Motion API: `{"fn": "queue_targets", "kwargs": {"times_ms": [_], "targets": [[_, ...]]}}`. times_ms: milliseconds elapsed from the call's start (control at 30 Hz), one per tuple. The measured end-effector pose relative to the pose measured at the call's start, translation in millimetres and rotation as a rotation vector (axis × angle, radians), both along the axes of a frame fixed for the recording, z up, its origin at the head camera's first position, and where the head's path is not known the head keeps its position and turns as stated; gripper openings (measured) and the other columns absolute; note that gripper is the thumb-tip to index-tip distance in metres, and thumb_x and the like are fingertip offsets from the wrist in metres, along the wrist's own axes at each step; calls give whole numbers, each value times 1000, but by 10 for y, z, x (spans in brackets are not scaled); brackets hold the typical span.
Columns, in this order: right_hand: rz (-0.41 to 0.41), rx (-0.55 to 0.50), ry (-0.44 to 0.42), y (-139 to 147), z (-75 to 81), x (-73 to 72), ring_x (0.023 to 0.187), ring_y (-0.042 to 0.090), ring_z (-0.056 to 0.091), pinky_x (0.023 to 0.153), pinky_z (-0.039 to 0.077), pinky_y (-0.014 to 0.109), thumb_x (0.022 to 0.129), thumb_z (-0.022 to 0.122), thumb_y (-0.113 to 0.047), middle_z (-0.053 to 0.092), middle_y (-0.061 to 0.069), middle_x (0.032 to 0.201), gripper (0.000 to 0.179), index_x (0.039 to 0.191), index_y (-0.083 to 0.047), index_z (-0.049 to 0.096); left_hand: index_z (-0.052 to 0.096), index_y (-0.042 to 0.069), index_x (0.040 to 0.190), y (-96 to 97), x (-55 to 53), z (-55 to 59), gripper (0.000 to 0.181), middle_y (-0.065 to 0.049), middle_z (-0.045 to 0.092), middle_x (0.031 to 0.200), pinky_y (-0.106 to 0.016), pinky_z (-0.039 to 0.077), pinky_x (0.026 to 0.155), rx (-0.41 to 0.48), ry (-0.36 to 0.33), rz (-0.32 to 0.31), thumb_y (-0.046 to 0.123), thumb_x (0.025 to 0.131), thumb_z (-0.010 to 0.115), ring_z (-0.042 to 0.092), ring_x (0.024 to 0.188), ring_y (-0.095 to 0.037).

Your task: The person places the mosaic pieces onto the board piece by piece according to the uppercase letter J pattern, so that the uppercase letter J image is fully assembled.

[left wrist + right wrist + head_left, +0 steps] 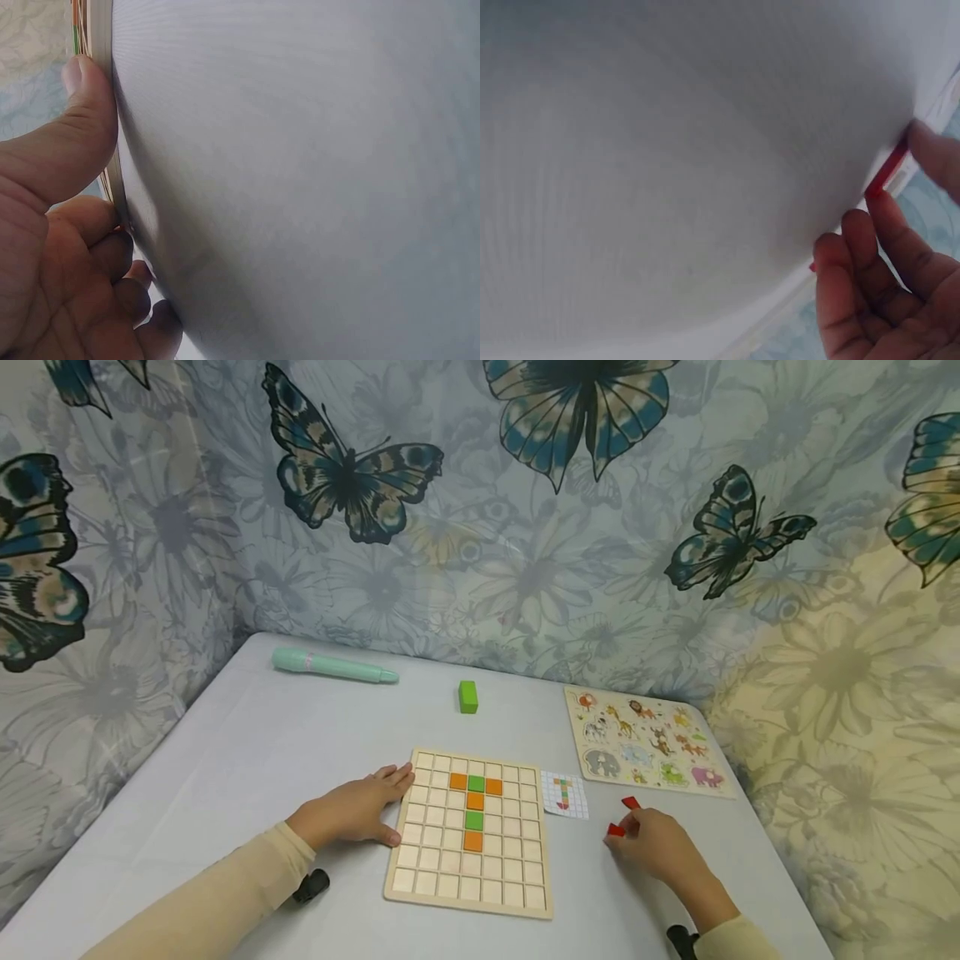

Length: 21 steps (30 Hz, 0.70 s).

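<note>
A wooden grid board (510, 906) lies on the white table, with orange and green square tiles (474, 820) set in a T shape. My left hand (360, 806) rests against the board's left edge, its thumb (94, 112) and fingertips touching the side. To the right of the board, my right hand (660, 843) pinches a small red piece (616, 830) between thumb and index finger, close over the table. Just beyond the fingers lies a second red piece (630, 802). Between board and right hand is a pattern card (573, 797) showing a coloured grid figure.
An animal puzzle board (645, 743) lies at the back right. A green block (468, 697) stands behind the grid board, and a mint-green tube-like object (333, 667) lies at the back left. Butterfly-patterned fabric (525, 568) closes off the back and sides.
</note>
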State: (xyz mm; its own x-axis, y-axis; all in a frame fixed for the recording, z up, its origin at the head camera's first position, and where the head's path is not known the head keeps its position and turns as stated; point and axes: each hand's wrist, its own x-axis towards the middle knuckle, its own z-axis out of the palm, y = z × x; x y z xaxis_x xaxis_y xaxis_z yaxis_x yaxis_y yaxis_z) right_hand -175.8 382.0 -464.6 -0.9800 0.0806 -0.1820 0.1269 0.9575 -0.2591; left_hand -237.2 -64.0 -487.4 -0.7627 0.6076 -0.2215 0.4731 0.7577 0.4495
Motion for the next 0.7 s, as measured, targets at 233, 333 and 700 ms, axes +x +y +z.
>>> {"fn": "queue_targets", "kwargs": {"times_ms": [233,333,700], "targets": [[-13,1,20,-40,4,-34,71,18,53,65,49,39,81,80,-26,60,2,78,29,94,-2,68,30,4,153,-2,-12,30,99,-6,20,161,-51,25,112,14,-2,0,40,76,80,16,146,-31],[0,6,36,-60,-20,-52,71,18,54,66,49,39,79,82,-30,60,1,79,33,95,-4,69,30,4,153,-2,-11,33,99,-6,20,161,-50,25,112,20,-4,-1,40,76,80,16,146,-32],[75,-29,81,-390,17,-42,67,13,53,61,48,33,78,83,-20,59,-4,75,17,86,-10,71,31,4,153,-10,-1,18,99,-7,21,161,-51,26,112,19,-3,-5,41,76,80,17,146,-32]]}}
